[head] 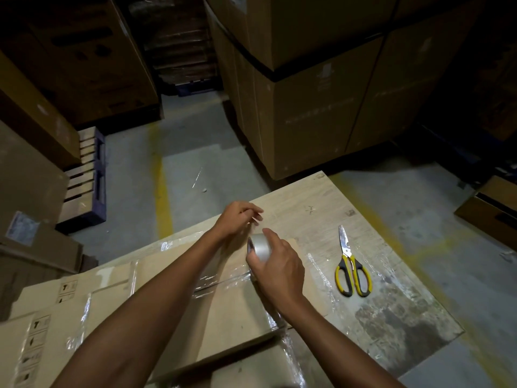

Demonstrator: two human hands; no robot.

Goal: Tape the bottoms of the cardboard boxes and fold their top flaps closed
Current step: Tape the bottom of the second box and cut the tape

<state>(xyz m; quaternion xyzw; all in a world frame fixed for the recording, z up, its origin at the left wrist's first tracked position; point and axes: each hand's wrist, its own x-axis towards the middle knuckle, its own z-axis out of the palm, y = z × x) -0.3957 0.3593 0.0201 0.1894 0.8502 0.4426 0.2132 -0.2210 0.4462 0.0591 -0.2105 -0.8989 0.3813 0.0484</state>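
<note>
Head view, only view.

- Right hand (275, 271): fingers and thumb wrapped round the tape roll (258, 247) in a close, full grip. The thumb is on the near side and the index finger lies over the top. The palm covers most of the roll's right half.
- Tape roll: clear or silvery tape, standing on edge. Its open core faces left, so its axis runs roughly left to right. It sits low over the flattened cardboard box (195, 289), near the box's far right end. I cannot tell whether it touches the box.
- Left hand (237, 219): just beyond the roll, slightly apart from it. The fingers are curled and drawn towards the thumb in a narrow pinch shape. The fingertips are blurred, so I cannot tell whether a tape end is between them.
- Box: lies flat on the wooden board (349, 219). Its long axis runs from lower left to upper right, and the printed handling symbols are at the left end. Shiny strips of clear tape cross it, one along the seam under the right hand.
- Scissors (353, 273): on the board to the right of the right hand, well apart from it. The blades are closed and point away from the person, and the yellow-and-black handles are nearest.
- Surroundings: stacked cartons (307, 107) beyond the board, a pallet (84, 177) at left, and a yellow line (162, 177) on the concrete floor.
</note>
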